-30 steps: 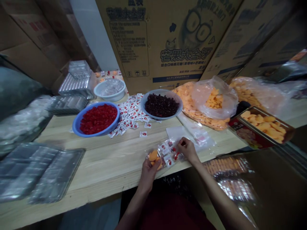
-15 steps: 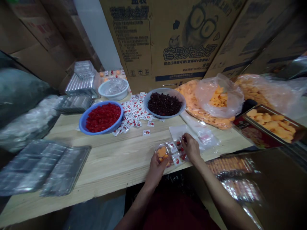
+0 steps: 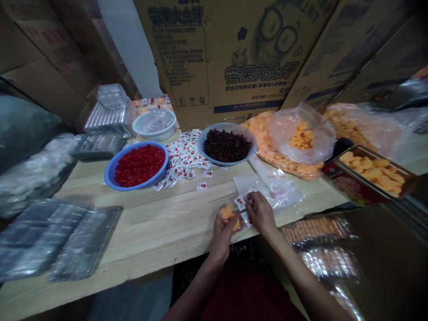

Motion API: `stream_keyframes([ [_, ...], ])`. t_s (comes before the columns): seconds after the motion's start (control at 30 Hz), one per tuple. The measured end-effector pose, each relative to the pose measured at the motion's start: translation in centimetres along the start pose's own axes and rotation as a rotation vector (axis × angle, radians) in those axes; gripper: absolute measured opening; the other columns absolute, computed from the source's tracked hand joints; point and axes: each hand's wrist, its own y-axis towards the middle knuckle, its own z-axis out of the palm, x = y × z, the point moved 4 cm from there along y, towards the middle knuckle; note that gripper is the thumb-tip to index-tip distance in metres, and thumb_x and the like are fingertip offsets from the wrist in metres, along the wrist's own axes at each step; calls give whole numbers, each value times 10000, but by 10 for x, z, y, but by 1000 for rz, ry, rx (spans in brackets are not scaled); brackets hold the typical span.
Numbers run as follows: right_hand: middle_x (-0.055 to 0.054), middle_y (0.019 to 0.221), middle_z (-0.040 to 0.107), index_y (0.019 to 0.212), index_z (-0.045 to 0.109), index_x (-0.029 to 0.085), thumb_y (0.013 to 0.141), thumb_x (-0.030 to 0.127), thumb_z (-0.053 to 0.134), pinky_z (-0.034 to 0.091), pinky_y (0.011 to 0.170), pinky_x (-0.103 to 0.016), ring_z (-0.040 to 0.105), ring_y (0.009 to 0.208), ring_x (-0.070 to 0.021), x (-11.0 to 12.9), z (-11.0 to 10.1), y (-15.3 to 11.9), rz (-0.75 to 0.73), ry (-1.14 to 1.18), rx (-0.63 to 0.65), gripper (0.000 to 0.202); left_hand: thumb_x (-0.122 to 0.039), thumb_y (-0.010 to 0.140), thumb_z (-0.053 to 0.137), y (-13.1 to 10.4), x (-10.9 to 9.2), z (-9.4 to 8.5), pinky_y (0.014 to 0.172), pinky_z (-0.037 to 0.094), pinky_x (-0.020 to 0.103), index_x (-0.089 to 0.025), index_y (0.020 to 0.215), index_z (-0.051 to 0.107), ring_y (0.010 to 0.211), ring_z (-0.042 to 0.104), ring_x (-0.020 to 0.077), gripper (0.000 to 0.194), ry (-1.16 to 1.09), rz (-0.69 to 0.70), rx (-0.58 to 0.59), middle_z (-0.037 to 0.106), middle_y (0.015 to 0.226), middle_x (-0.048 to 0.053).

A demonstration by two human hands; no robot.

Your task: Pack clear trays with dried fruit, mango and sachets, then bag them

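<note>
My left hand (image 3: 222, 234) is closed around the left end of a clear plastic tray (image 3: 238, 226) near the table's front edge. Orange candy pieces (image 3: 226, 211) fill the tray's left end, and small white printed packets (image 3: 240, 203) lie in its middle. Over the right part of the tray is my right hand (image 3: 261, 215), its fingertips pinched together. Whatever they hold is too small and covered to make out, and the hand hides that end of the tray. Flat clear plastic bags (image 3: 284, 191) lie just beyond my right hand.
A blue bowl (image 3: 109, 179) of red candies, a bowl (image 3: 204, 155) of dark candies and a pile of packets (image 3: 183, 156) stand behind. Orange pieces fill a large bag (image 3: 301, 167) and a box (image 3: 337, 178) at right. Empty clear trays (image 3: 87, 240) are stacked left.
My right hand has shifted left over the tray and now covers the red and dark pieces at its right end. My left hand keeps its hold; the view has moved slightly.
</note>
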Motion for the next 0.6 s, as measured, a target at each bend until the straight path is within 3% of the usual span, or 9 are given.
stream_keyframes([
  [0.17,-80,890,598,975,607,207,962,237,429,431,727,-325,567,823,-237,-19,-21,-32,5,-73,7,181,-453,728,801,-5,2,6,855,556,413,-189,1090,591,859,666,191,495,-44,-11,16,687,982,65],
  [0.33,-81,878,610,963,595,215,1000,209,363,434,755,-334,573,837,-238,23,-14,-53,-94,68,54,235,-461,745,784,2,16,30,875,530,372,-196,1085,600,913,655,209,468,9,56,18,687,1034,86],
  [0.43,-63,836,599,946,579,214,1006,228,362,434,732,-321,566,796,-219,34,-10,-58,-58,173,31,226,-461,797,738,4,15,33,946,488,350,-213,1117,608,1004,640,215,425,51,84,-2,686,1101,89],
  [0.6,-44,815,614,899,575,214,975,285,434,427,685,-295,555,744,-191,15,-21,-53,109,334,38,176,-426,824,719,-5,-16,23,1054,413,367,-225,1190,674,1167,594,251,421,232,34,310,688,1203,88],
])
